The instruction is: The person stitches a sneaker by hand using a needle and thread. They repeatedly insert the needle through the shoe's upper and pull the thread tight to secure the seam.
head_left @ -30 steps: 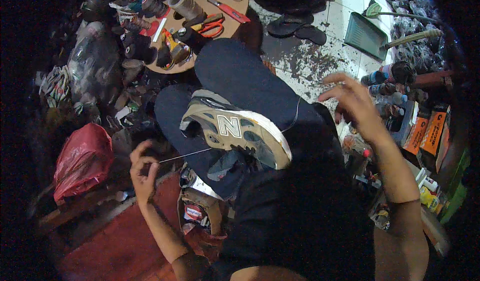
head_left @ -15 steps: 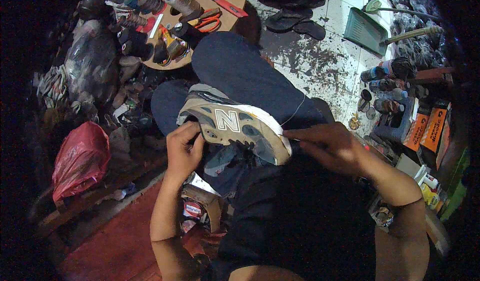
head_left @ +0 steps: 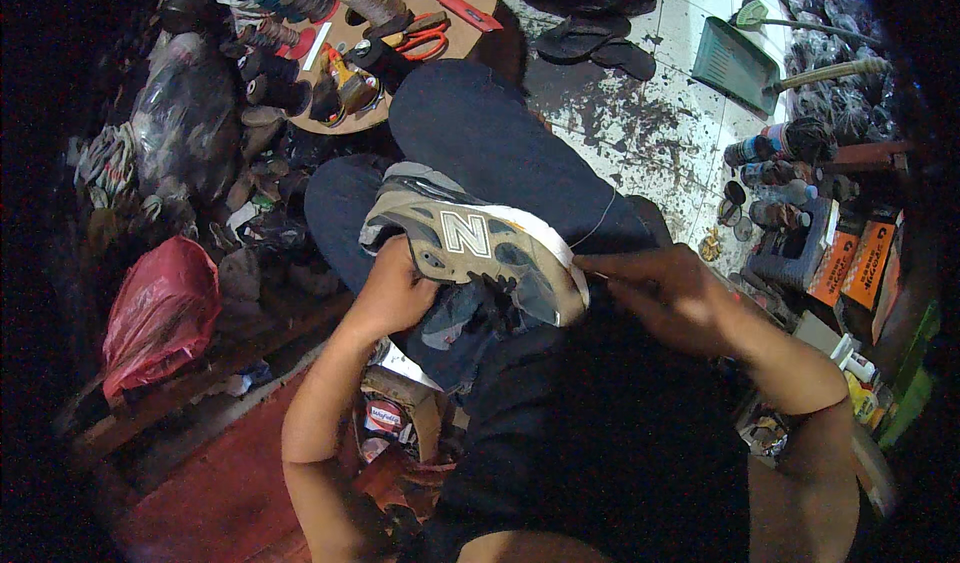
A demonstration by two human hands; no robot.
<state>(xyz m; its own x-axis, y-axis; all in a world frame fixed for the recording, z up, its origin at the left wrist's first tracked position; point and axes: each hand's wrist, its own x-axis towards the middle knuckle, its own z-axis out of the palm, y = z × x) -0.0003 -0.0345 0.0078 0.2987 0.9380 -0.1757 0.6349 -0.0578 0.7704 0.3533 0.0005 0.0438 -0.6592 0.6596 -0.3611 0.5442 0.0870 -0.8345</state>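
Note:
A tan and grey sneaker [head_left: 500, 248] with a white sole lies on its side across my dark-clad legs, its toe pointing right. My left hand [head_left: 398, 298] holds it at the collar, with the fingers reaching into the opening and hidden there. At the toe, my right hand [head_left: 655, 288] has its fingertips pressed together close against the sole edge; whatever thin thing they grip is too small to make out. A fine pale thread [head_left: 603, 211] curves up from the sole beside those fingertips.
Ahead stands a round board [head_left: 465, 48] with thread spools [head_left: 372, 1], orange-handled scissors [head_left: 425, 38] and a red cutter [head_left: 465, 9]. A pink plastic bag [head_left: 165, 313] lies left. On the right are a green dustpan [head_left: 735, 65], bottles [head_left: 785, 188] and orange boxes [head_left: 850, 268].
My left hand has slid from the collar's edge deeper into the sneaker's opening. The sneaker has shifted slightly right, and my right hand stays at the toe.

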